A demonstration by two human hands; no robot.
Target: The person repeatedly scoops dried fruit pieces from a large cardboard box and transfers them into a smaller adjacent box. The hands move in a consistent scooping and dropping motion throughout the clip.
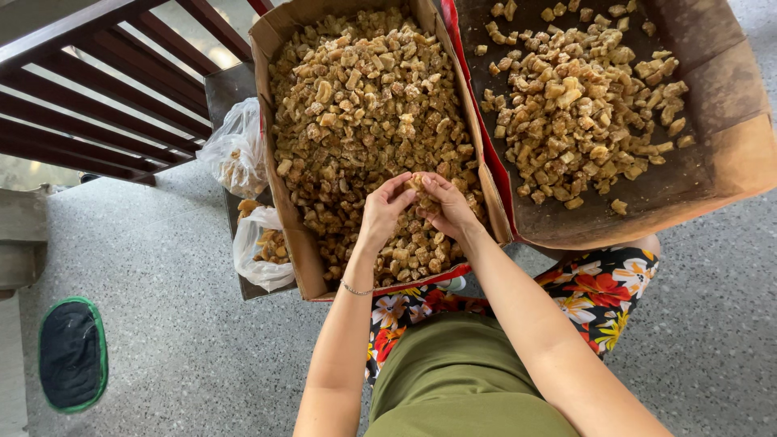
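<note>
Both hands' fingers (pixel 396 190) pinch one brown chunk (pixel 420 184) (long axis unclear) over the box (pixel 285 202).

Both bare forearms reach forward and converge. The left hand (pixel 382 212) and right hand (pixel 450 209) meet fingertip to fingertip, fingers curled in a pinch; a thin bracelet circles the left wrist.

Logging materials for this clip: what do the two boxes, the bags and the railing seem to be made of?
Left box and right box: brown cardboard, matt, with folded flaps; the right one's inside looks darkly stained. Bags: thin clear plastic, crinkled and glossy. Railing: probably dark varnished wood, though painted metal is possible. Both hands hold brown chunks.
</note>
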